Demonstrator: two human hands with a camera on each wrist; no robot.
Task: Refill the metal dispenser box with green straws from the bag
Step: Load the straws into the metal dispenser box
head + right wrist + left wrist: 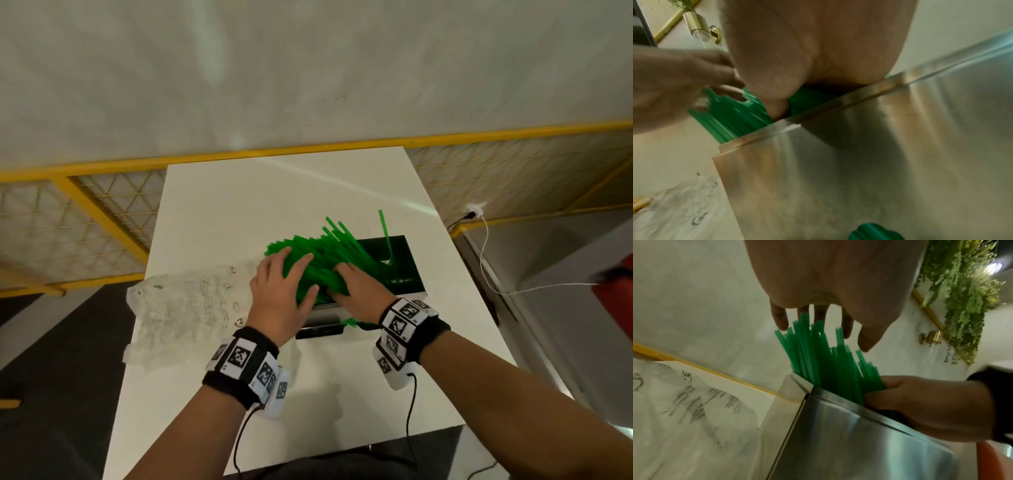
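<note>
The green straws [318, 260] lie in a loose, slanted heap over the open top of the metal box [407, 274], which stands on the white table [239, 205] toward its right side. Many of their ends jut out past the box's left rim, and one straw stands almost upright at the far right of the opening. The left hand [281, 291] rests flat on the left end of the heap with fingers spread and straight, pressing and not gripping. The right hand [356, 287] lies over the near middle of the heap with its fingers bent down among the straws; the left wrist view shows them curled round a clump just inside the near rim. The clear plastic bag [191, 308] lies crumpled on the table to the left, just beside the box, and looks emptied. A few straw ends show at the slot low on the box's near face.

The step in hand appears to be settling the heap down into the box. To do it well, the straws probably need to be turned parallel to the long side of the box first; pushing down on crossed ones would likely bend them or jam them. The left palm can sweep the jutting ends rightward until they clear the rim, while the right hand guides the clump low and level. The upright stray is best laid flat before the rest is pressed on top.
</note>
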